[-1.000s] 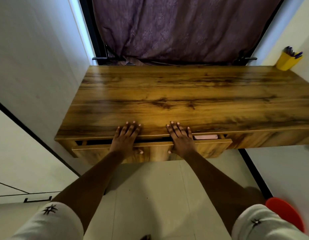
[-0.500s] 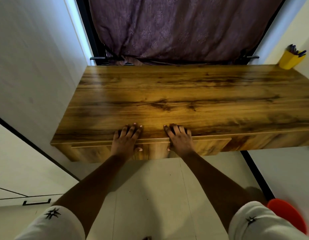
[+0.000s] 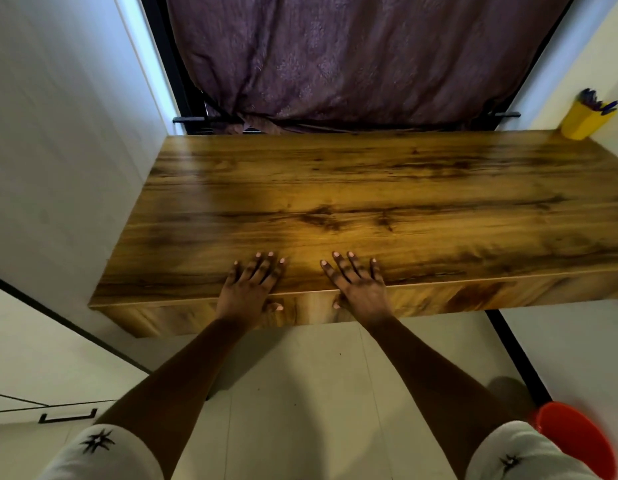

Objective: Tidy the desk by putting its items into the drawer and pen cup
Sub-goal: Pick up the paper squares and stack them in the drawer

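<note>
Sleeves: white, a dark star print on each, at the bottom corners.
Red tub: on the floor, bottom right, beside the right sleeve.
Left hand: flat on the desk's front edge, fingers straight and spread on the top, thumb against the drawer front; holds nothing.
Right hand: just beside it, laid the same way, holding nothing.
Drawer: shut, its front flush under the desk edge, between the thumbs.
Desk: wood-grain top.
Pen cup: yellow, far right corner, upright, with pens inside.
Curtain: purple, behind the desk.
</note>
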`<state>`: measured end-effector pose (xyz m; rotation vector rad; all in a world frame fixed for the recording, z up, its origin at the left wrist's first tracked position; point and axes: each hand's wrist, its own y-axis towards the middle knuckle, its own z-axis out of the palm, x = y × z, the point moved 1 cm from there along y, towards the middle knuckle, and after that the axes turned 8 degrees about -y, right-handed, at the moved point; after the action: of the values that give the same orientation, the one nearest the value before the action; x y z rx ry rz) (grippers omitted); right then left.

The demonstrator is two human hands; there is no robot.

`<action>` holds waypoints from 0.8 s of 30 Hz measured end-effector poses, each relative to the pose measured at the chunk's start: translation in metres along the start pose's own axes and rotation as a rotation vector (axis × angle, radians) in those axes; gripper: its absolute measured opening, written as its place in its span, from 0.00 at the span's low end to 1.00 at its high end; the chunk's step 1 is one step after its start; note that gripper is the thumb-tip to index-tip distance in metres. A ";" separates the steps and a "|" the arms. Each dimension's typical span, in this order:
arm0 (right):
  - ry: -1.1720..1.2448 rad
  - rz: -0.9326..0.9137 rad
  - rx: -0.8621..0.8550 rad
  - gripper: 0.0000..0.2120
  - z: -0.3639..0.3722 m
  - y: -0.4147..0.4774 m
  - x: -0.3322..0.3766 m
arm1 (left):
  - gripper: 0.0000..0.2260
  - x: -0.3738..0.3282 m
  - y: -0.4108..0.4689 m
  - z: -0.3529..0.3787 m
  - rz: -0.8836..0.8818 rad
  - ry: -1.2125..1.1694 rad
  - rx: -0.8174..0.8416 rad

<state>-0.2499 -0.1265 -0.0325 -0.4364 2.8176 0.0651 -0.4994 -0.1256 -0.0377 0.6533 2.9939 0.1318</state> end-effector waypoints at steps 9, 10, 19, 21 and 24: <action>0.005 0.012 -0.092 0.47 0.008 0.001 0.000 | 0.39 0.002 0.001 0.002 0.019 0.016 -0.049; 0.021 0.021 -0.057 0.47 0.007 0.000 0.001 | 0.39 0.001 0.001 0.001 0.007 0.008 -0.043; 0.347 0.165 -0.076 0.36 -0.003 -0.030 0.016 | 0.37 -0.042 -0.007 0.003 -0.351 -0.257 -0.068; 0.468 0.331 -0.112 0.34 0.006 -0.045 -0.003 | 0.36 -0.074 0.001 -0.001 -0.368 -0.297 -0.078; 0.487 0.546 -0.050 0.35 0.022 -0.068 -0.058 | 0.33 -0.124 0.021 0.001 -0.177 -0.268 -0.031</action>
<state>-0.1704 -0.1722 -0.0366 0.3738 3.3329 0.1611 -0.3786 -0.1582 -0.0302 0.3669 2.7671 0.0736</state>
